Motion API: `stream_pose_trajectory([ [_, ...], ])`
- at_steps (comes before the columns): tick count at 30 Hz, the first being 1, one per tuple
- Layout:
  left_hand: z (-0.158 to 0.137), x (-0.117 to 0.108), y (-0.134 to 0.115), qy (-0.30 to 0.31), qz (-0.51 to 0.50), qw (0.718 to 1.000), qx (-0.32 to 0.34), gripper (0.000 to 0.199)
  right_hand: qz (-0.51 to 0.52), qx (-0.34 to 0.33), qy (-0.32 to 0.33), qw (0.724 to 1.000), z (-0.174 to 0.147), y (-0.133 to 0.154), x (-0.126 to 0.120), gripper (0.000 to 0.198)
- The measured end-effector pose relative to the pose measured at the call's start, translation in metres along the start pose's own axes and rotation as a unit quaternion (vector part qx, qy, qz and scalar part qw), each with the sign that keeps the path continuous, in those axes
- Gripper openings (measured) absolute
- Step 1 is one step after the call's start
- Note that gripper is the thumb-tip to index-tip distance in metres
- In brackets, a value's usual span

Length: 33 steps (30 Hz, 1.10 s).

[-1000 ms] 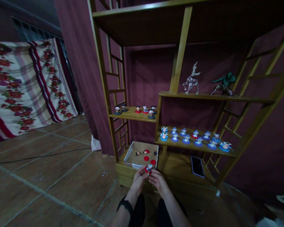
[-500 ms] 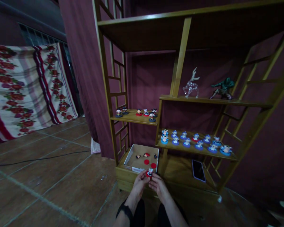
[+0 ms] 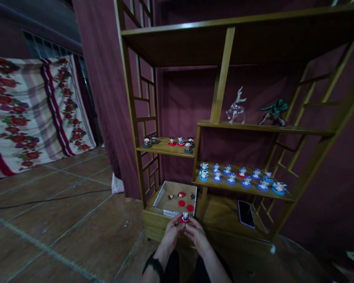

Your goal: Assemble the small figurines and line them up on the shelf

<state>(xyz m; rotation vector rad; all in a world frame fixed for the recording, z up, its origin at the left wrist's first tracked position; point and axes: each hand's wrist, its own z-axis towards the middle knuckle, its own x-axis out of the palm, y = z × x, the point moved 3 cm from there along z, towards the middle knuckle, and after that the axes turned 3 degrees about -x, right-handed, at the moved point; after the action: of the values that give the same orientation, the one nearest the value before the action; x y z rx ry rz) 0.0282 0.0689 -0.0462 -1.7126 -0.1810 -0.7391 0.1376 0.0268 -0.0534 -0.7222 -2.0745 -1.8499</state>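
Between the fingertips of both hands sits a small white-headed figurine [image 3: 185,216] on a red round base, held upright. My left hand [image 3: 172,231] grips it from the left and my right hand [image 3: 195,230] from the right, both closed on the base. Just beyond them lies a shallow cardboard box [image 3: 161,194] on the low shelf. In it are a few loose dark-haired figurines, one of them a red-and-black figurine [image 3: 181,194], and two loose red discs, such as the red disc [image 3: 190,208].
On the small left shelf [image 3: 165,149] stand several figurines on red or dark bases. The lower right shelf [image 3: 224,182] carries rows of blue and white figurines. Higher up are a clear deer [image 3: 236,108] and a green-cloaked figure [image 3: 276,112]. A phone [image 3: 246,214] lies at the lower right.
The figurine now stands straighter between my fingers, its front turned slightly. Both hands stay closed on it, and the view has shifted a little.
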Motion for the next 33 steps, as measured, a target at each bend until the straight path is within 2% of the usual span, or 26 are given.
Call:
stream_pose_trajectory([
  [5,-0.001,0.003,0.0,0.003,0.019,1.0,-0.001,0.046,-0.003,-0.009,-0.017,1.0,0.003,-0.002,-0.002,0.048],
  [11,0.002,0.003,0.002,-0.02,0.04,0.999,-0.005,0.048,-0.004,-0.003,-0.027,1.0,0.004,-0.004,-0.004,0.048],
  [17,0.003,0.002,0.005,-0.029,0.036,0.999,-0.007,0.05,-0.005,-0.011,-0.025,1.0,0.003,-0.002,-0.004,0.045],
  [20,0.003,0.003,0.006,-0.022,0.041,0.999,-0.012,0.047,-0.008,-0.011,-0.03,0.999,0.003,-0.001,-0.005,0.044],
  [27,0.002,0.005,0.006,-0.006,0.026,1.0,-0.015,0.055,-0.018,-0.012,-0.022,1.0,-0.001,0.004,-0.003,0.045],
  [33,-0.001,0.008,0.004,-0.021,0.014,1.0,-0.017,0.055,-0.027,-0.011,-0.025,0.999,-0.004,0.009,-0.003,0.044],
])
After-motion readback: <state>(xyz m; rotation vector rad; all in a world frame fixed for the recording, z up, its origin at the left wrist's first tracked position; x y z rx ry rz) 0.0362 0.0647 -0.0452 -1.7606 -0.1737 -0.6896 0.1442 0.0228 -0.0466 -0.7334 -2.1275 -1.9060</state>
